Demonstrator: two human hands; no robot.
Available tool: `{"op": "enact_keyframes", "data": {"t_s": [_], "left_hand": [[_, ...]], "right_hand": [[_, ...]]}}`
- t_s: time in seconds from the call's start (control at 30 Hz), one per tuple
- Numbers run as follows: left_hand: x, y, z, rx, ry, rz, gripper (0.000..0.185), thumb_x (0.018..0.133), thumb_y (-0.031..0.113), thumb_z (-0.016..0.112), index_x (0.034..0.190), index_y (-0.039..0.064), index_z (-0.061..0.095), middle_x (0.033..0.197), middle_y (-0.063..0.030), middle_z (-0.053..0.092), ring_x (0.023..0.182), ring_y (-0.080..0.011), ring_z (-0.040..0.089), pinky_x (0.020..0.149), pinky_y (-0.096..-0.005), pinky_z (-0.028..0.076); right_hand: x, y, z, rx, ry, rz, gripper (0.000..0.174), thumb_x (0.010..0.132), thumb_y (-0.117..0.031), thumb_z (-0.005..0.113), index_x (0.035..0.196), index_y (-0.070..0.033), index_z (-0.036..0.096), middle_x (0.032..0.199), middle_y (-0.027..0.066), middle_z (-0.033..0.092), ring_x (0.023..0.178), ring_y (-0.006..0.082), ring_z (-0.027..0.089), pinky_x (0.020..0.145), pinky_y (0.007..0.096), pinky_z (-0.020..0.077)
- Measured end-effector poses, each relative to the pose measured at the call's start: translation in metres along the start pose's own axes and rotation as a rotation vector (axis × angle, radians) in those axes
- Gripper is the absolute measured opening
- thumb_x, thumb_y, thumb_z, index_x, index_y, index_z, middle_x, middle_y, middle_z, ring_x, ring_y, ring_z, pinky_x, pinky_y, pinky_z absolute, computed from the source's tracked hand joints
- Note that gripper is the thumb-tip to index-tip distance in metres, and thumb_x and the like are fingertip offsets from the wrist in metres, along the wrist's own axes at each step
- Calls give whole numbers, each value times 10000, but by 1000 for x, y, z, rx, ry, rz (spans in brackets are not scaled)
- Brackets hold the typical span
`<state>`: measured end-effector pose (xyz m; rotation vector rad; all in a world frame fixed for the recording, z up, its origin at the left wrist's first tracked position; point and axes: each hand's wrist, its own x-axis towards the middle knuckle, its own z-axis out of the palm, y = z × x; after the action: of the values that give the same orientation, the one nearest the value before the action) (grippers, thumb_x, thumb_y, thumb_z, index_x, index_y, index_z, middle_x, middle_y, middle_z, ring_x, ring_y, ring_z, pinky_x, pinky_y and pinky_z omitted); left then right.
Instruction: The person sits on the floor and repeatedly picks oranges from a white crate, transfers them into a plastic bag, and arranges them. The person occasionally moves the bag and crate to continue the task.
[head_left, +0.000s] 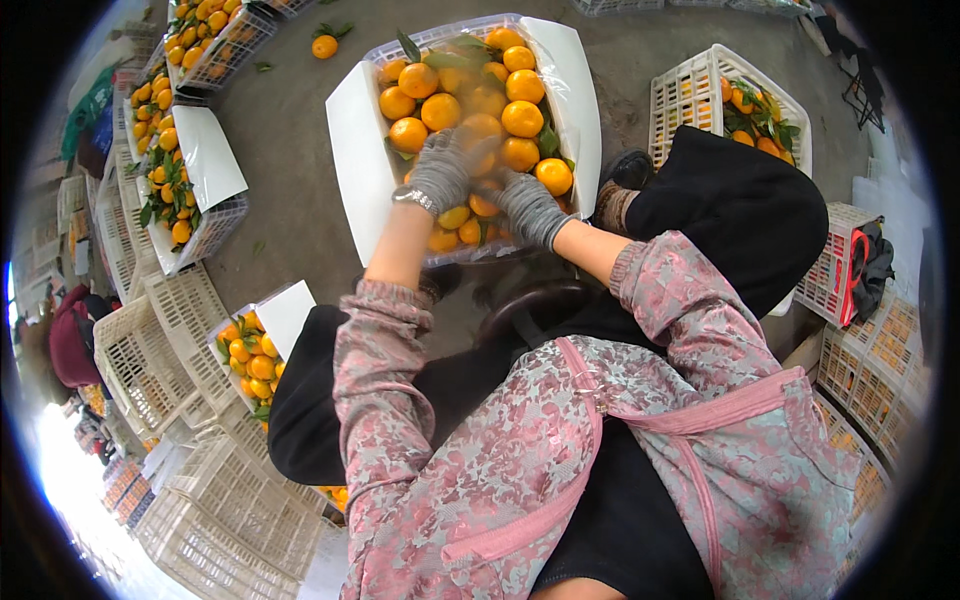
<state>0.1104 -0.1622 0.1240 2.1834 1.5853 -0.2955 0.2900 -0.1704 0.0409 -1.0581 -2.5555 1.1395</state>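
Note:
Before me stands a clear plastic crate (457, 31) filled with orange mandarins (523, 119), a few with green leaves. White liner flaps (352, 150) fold outward over both its long sides. My left hand (442, 171), in a grey knit glove with a metal band at the wrist, reaches over the fruit near the middle. Close beside it, my right hand (529, 208), gloved alike, rests its fingers among the mandarins at the near end. Blur over the middle of the crate hides the fingertips, so any fruit in their grasp cannot be made out.
A white basket (684, 97) of leafy mandarins stands beside my right foot. Filled lined crates (217, 225) line the left, near stacked pale crates (232, 495). One loose mandarin (324, 46) lies on the concrete floor. A person in maroon (71, 337) is at far left.

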Motion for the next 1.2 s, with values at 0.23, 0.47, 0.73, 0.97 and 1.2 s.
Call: {"op": "enact_keyframes", "data": {"t_s": [0.23,0.47,0.73,0.97,1.2], "left_hand": [[-6,15,-3,100,-112,40,799,840,485,627,1525,234,301,1502,-203,356,1426,-370,287,1182,-570,56],[3,-2,27,-179,100,-40,861,774,311,759,1497,201,306,1432,-208,425,1351,-387,383,1176,-447,221],[11,-54,44,-186,188,-344,622,764,135,718,1355,142,525,1349,-201,485,1233,-395,493,1049,-460,410],[22,-31,69,-133,323,-622,584,824,122,663,1384,141,500,1285,-259,505,1157,-444,529,951,-475,489],[7,-27,47,-216,284,-518,610,827,125,649,1409,130,463,1414,-276,421,1302,-453,439,1063,-492,409]], "right_hand": [[-3,10,-3,-267,-111,-185,654,696,-177,769,1316,-216,567,1222,176,545,1061,371,580,880,456,509],[6,-14,-50,-431,32,-301,270,899,-397,593,968,-143,654,895,91,630,842,286,632,748,412,505],[98,-6,-78,-707,-5,-246,356,914,-203,564,1262,-137,599,1139,107,612,1058,294,614,898,397,496],[126,23,-60,-494,-189,-54,318,984,-259,457,1152,-45,621,1091,177,651,1019,360,639,914,464,498],[132,46,-54,-620,-162,-225,341,985,-291,471,1189,-50,601,1114,233,633,1114,369,597,960,436,472]]}}
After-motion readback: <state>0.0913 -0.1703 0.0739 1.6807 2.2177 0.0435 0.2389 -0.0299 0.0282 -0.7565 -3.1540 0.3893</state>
